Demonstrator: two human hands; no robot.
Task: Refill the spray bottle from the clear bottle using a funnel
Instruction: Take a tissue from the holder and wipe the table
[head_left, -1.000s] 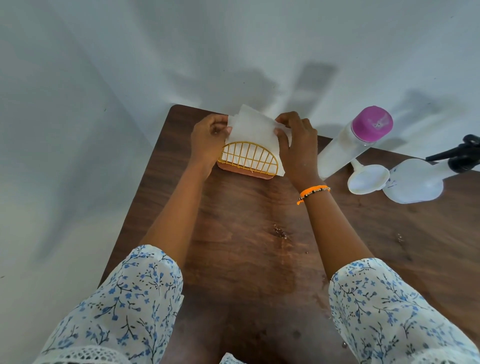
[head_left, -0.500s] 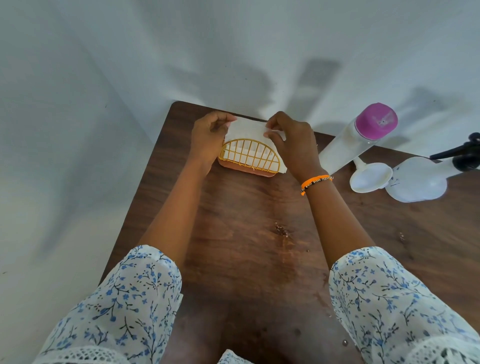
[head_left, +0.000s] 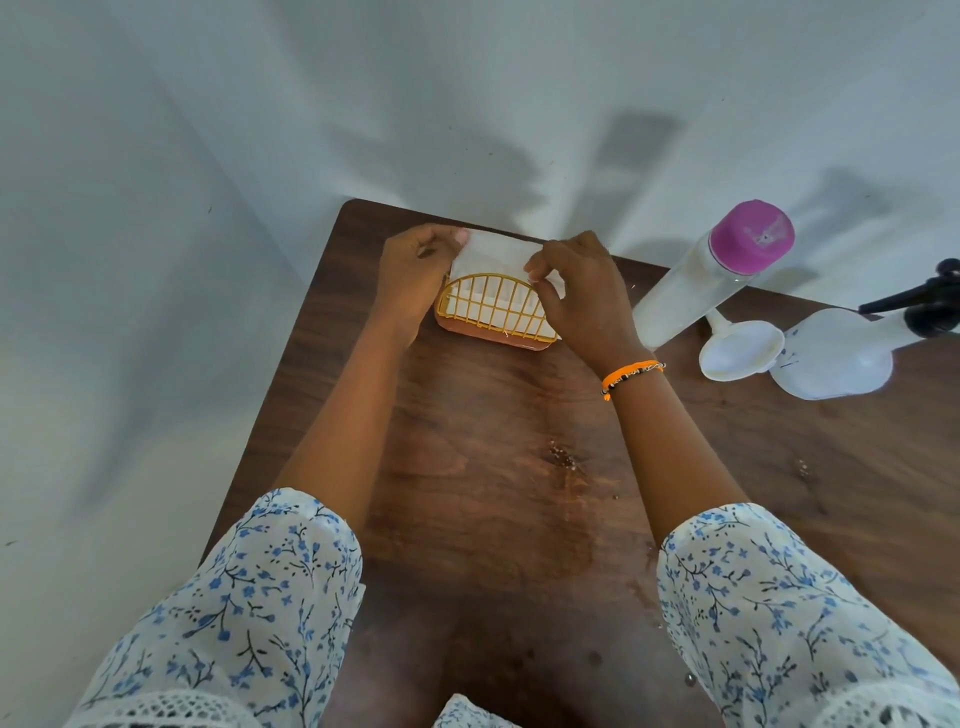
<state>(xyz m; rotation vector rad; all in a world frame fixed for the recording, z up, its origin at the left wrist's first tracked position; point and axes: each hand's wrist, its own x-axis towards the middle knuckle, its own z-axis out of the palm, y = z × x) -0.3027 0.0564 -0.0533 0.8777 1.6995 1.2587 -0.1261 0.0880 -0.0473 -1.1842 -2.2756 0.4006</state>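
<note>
Pinching a white paper napkin (head_left: 493, 254) at its two upper corners, both hands work at a yellow wire napkin holder (head_left: 496, 317) near the far left corner of the dark wood-grain table (head_left: 493, 519).

Head view, hands:
- The left hand (head_left: 413, 275) nips the napkin's left corner between thumb and fingers; the remaining fingers curl inward.
- The right hand (head_left: 582, 296) nips the right corner the same way. An orange bead bracelet (head_left: 631, 375) sits on that wrist.

Step in hand, as judged: seating the napkin in the holder. To do it well, keep both corners level, feed the sheet straight down behind the wire bars, and steady the holder's base so it does not slide.

Head view, task items, all untouched and well apart from the hands at the right:
- The clear bottle (head_left: 701, 286) stands upright just beside the right hand, a smooth cylinder with cloudy contents and a glossy magenta cap.
- The funnel (head_left: 740, 351) lies on its side, white plastic, spout toward the bottle's base.
- The spray bottle (head_left: 836, 358), white and rounded, stands beside the funnel with its black trigger head at the frame edge.

Materials: the napkin is soft and thin; the holder is a rigid half-round grid on a pink base. Small specks mark the tabletop. Loose floral sleeves (head_left: 244, 613) could brush objects.
</note>
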